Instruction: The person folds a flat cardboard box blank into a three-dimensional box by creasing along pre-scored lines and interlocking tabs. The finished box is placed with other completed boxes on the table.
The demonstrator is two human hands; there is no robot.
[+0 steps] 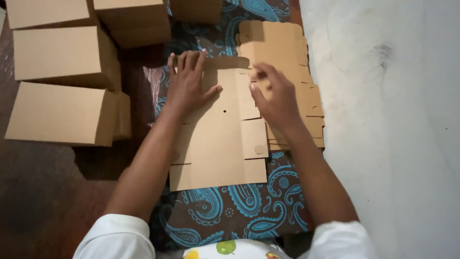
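A flat die-cut cardboard box blank [218, 148] lies on a brown cloth with blue paisley print [249, 201]. My left hand [188, 81] presses flat on the blank's upper left part, fingers spread. Over the blank's upper right side flap, my right hand [272, 93] has its fingers curled around the flap's edge. Beside the blank on the right sits a stack of more flat blanks [287, 52], partly under my right hand.
Several folded-up cardboard boxes [62, 112] stand at the left and along the top, on a dark brown floor [38, 206]. A pale grey wall or slab [397, 120] fills the right side.
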